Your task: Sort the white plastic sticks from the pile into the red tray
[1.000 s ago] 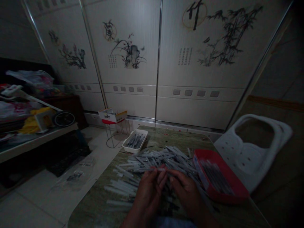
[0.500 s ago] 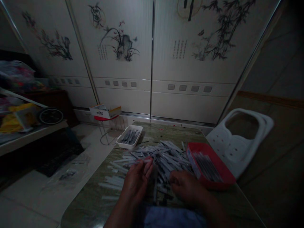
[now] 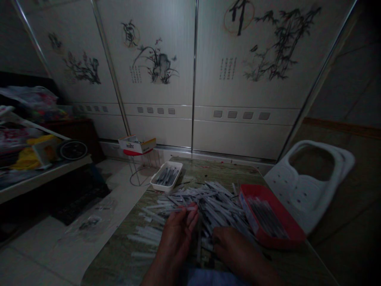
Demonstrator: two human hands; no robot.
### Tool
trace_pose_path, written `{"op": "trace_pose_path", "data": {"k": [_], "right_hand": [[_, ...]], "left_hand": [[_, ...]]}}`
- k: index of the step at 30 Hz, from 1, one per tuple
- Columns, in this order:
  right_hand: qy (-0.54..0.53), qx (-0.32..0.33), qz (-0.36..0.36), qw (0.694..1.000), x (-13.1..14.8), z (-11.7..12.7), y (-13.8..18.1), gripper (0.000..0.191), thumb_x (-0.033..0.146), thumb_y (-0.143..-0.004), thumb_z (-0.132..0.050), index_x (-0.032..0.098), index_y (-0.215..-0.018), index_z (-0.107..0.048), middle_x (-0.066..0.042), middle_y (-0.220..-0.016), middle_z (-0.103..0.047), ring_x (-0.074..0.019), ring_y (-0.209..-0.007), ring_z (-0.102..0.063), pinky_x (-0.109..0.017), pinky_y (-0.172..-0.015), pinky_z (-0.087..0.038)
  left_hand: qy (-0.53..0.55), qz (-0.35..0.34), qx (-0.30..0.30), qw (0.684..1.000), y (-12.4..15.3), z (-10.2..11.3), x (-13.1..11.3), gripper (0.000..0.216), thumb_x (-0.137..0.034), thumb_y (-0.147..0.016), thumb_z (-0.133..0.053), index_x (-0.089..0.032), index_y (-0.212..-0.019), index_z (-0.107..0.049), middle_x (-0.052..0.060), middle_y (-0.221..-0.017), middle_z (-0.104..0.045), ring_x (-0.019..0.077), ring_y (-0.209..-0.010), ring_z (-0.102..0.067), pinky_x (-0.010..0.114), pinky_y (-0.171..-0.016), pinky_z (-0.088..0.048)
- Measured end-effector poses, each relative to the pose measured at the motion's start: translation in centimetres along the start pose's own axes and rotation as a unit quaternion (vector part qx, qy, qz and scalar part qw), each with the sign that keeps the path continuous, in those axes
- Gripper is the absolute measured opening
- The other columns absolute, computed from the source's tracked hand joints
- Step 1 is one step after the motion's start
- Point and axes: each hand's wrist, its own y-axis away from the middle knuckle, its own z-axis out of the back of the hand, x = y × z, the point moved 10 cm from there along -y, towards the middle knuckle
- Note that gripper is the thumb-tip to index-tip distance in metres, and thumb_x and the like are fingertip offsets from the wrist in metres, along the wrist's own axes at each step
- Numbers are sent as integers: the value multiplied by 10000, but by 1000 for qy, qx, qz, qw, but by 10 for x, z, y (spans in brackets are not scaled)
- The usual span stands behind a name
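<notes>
A heap of thin pale tubes (image 3: pixel 205 200) lies across the greenish table (image 3: pixel 125 258). My left hand (image 3: pixel 177 238) pinches one pale tube (image 3: pixel 174 209) by its end, the tube pointing left above the heap. My right hand (image 3: pixel 232 248) rests lower, fingers curled on the near edge of the heap; what it holds is hidden in the dim light. A red tray (image 3: pixel 293 232) with dark thin rods sits to the right of the heap. A white tray (image 3: pixel 157 186) with dark rods stands at the table's far left corner.
A white plastic chair (image 3: pixel 312 178) stands right of the table. Painted cabinet doors (image 3: pixel 193 79) fill the back wall. A small open box (image 3: pixel 137 143) sits on a red stool on the floor. A cluttered shelf (image 3: pixel 35 147) is at left.
My hands were together on one tube; they have come apart. The left hand keeps the tube, the right hand has dropped to the heap's near edge. The view shifted slightly.
</notes>
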Motion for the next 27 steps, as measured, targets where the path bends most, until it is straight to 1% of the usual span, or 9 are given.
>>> {"op": "trace_pose_path", "data": {"k": [4, 7, 9, 11, 14, 16, 19, 24, 27], "right_hand": [[-85, -59, 46, 993, 8, 17, -4, 127, 109, -758, -550, 209, -777, -625, -5, -804, -659, -175, -770, -599, -261, -651, -349], [-175, -88, 47, 979, 9, 27, -6, 71, 177, -803, -557, 215, -789, -616, 13, -754, -626, -167, -720, -580, -259, -624, -388], [-223, -103, 42, 968, 9, 30, -6, 84, 222, -824, -574, 216, -852, -652, 8, -764, -643, -176, -726, -597, -267, -626, -423], [-271, -125, 41, 954, 8, 34, -7, 185, 267, -844, -597, 216, -988, -701, -21, -866, -704, -201, -801, -643, -297, -692, -479], [-368, -136, 24, 920, 2, 32, -9, 273, 365, -880, -622, 206, -1083, -715, -64, -956, -748, -228, -803, -688, -361, -737, -532], [-444, -125, 2, 887, -2, 26, -12, 285, 436, -883, -650, 195, -1022, -712, -72, -929, -753, -235, -776, -712, -375, -719, -553], [-528, -127, -13, 840, -3, 22, -13, 348, 506, -835, -733, 185, -966, -696, -75, -927, -754, -255, -851, -744, -373, -749, -575], [-537, -140, 2, 832, 4, 26, -11, 386, 535, -799, -776, 179, -924, -695, -23, -761, -711, -171, -662, -683, -289, -620, -544], [-548, -134, 5, 826, 6, 24, -11, 365, 510, -785, -792, 181, -908, -690, -18, -742, -707, -159, -649, -666, -273, -603, -530]], "left_hand": [[-3, 2, 22, 1000, 2, -4, 2, 136, -49, -878, -651, -159, -914, -580, 166, -1097, -758, 265, -1029, -760, 386, -913, -621], [-2, 10, 25, 1000, 6, -8, 6, 131, -51, -877, -651, -158, -871, -576, 156, -1074, -759, 247, -987, -767, 383, -913, -620], [-2, 17, 23, 1000, 9, -10, 9, 122, -57, -880, -649, -157, -868, -581, 148, -1061, -759, 239, -964, -770, 380, -903, -623], [1, 24, 26, 999, 10, -12, 12, 120, -52, -878, -648, -158, -879, -590, 143, -1054, -758, 243, -981, -767, 384, -907, -621], [8, 34, 42, 999, 12, -15, 17, 132, -52, -868, -662, -162, -863, -590, 138, -1068, -754, 264, -1040, -753, 412, -957, -599], [1, 36, 52, 998, 13, -16, 19, 123, -75, -870, -677, -163, -858, -592, 143, -1091, -750, 269, -1052, -749, 417, -976, -587], [-12, 32, 51, 998, 15, -16, 20, 89, -109, -885, -681, -161, -887, -609, 149, -1088, -749, 258, -1032, -753, 399, -967, -586], [-26, 35, 49, 998, 16, -18, 24, 80, -132, -898, -672, -162, -859, -608, 147, -1066, -751, 242, -988, -757, 376, -925, -595], [-27, 38, 54, 997, 16, -20, 27, 86, -141, -895, -681, -167, -860, -607, 136, -1048, -749, 234, -958, -755, 375, -904, -597]]}}
